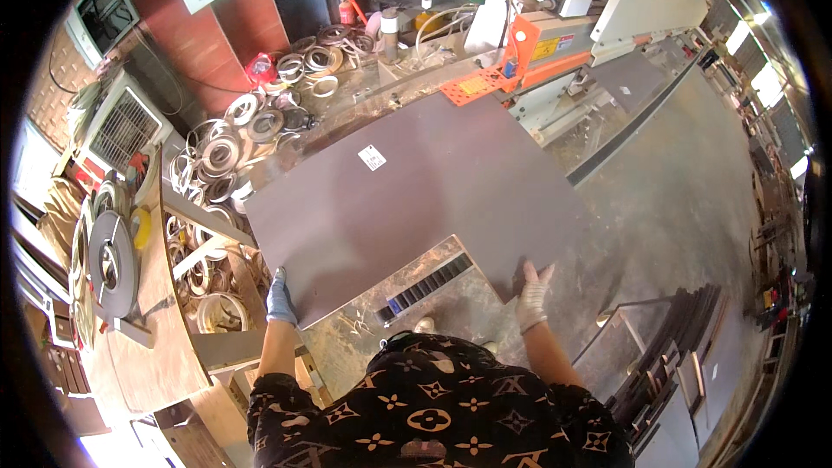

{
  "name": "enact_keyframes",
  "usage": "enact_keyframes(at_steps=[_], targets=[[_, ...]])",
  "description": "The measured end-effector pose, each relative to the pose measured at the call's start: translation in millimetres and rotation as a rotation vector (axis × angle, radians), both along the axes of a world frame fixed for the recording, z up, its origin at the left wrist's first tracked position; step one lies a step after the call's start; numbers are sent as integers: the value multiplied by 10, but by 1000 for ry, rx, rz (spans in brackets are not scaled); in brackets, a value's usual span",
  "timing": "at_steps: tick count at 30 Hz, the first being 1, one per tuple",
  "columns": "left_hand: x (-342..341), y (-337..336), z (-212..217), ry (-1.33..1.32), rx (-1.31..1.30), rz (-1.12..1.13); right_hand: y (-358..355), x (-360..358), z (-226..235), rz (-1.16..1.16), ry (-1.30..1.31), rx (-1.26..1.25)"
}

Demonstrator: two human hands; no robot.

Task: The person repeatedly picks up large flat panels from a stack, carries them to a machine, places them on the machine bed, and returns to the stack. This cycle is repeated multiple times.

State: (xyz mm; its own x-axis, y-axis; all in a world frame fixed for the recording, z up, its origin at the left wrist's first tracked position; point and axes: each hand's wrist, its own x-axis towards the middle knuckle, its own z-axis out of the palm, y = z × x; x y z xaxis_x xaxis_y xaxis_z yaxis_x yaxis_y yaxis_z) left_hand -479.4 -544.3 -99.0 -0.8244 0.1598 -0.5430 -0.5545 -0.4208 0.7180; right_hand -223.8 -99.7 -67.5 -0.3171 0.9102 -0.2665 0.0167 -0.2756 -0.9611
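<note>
A large grey-brown flat panel (416, 182) with a white label lies level in front of me. Its near edge has a rectangular notch. In a blue glove, my left hand (280, 298) grips the panel's near left corner; the fingers under the board are hidden. My right hand (532, 296), in a pale glove, holds the near edge to the right of the notch, with finger and thumb showing on top. The panel's far edge reaches the orange guard (475, 87) of an edge-banding machine (555, 35).
Rolls of edge banding (221, 154) crowd the left and back. A wooden table (143, 364) at left carries a large grey coil (113, 264). A roller track (425, 288) lies below the notch. Dark panels (685, 338) are stacked at lower right. A long rail (637, 126) runs far right.
</note>
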Motion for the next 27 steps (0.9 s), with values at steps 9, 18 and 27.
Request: enact_keyframes(at_steps=[9,18,27], targets=[[-44,123,99,-186,-6,-13,126,-104,-315,-233,179,-252],[-82,1104,221,-205,57,-64,1170,-184,-463,-391,149,-289],[-171,1949,92,-96,146,-264,1480,302,-327,-208,254,-353]])
